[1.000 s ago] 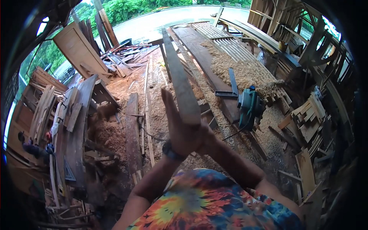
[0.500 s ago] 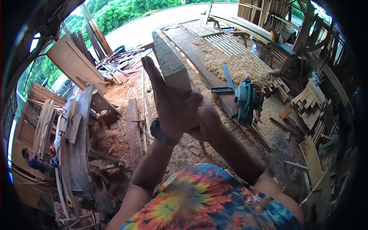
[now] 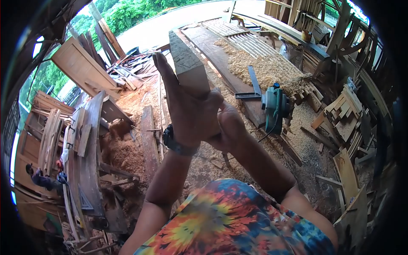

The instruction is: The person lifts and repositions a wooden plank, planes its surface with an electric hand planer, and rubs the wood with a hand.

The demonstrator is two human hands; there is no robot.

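Observation:
In front of me is a thick wooden beam (image 3: 192, 79), its near end cut square and pale, its top face grey and rough. It points away from me and tilts upward. My left hand (image 3: 190, 114), with a dark watch at the wrist, grips the beam near its close end, fingers along the left side. Close against the left, my right hand (image 3: 232, 126) is curled at the beam's underside; its fingertips are hidden. To the right, a green electric planer (image 3: 275, 109) sits at the bench edge, beside a dark metal try square (image 3: 253, 83).
A workbench (image 3: 208, 46) with slats and heaped shavings (image 3: 246, 63) stretches ahead. Planks (image 3: 91, 114) and a wooden panel (image 3: 78, 61) stand at left, where another person (image 3: 40, 177) is visible. Offcuts (image 3: 340, 110) pile up at right, and sawdust covers the floor.
The beam and both my hands have shifted slightly left and up in view. My grip looks the same. The planer and square appear slightly further right.

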